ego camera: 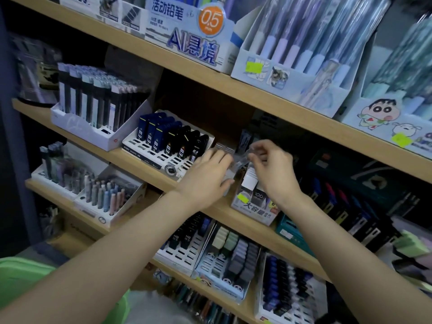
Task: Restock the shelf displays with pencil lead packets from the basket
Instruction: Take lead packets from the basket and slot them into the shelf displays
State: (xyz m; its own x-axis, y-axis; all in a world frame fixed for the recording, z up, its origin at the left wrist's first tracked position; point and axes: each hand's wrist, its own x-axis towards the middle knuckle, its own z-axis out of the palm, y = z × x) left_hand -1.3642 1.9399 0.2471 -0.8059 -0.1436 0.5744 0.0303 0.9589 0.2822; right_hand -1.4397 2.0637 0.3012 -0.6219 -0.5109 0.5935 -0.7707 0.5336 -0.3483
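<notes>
Reaching to the middle shelf [126,159] at centre frame, both hands meet over a clear packet [239,161]. The left hand [210,176] lies palm down, fingers nearly straight and closed round nothing, their tips on the packet's left side. The right hand [273,169] is curled, thumb and forefinger pinching the packet's upper right edge. The packet is blurred and its contents cannot be told. It sits just above the open top of a card box [254,204] marked "100" with a yellow sticker, which stands on the shelf below the right hand and holds white-capped cases. Left of the hands, a white slotted tray [149,155] carries dark blue cases at the back left and black cases to the right, while its front slots stand unfilled. Further left, a white rack [93,132] holds tall black-and-pale packets upright in rows. On the shelf below, lower centre, an HB tray [182,251] has black cases at the back only, and beside it an eraser tray [224,277] is stocked in green, lilac and grey columns. At the lower left corner, part of the green basket [21,281] shows, its contents out of view.
</notes>
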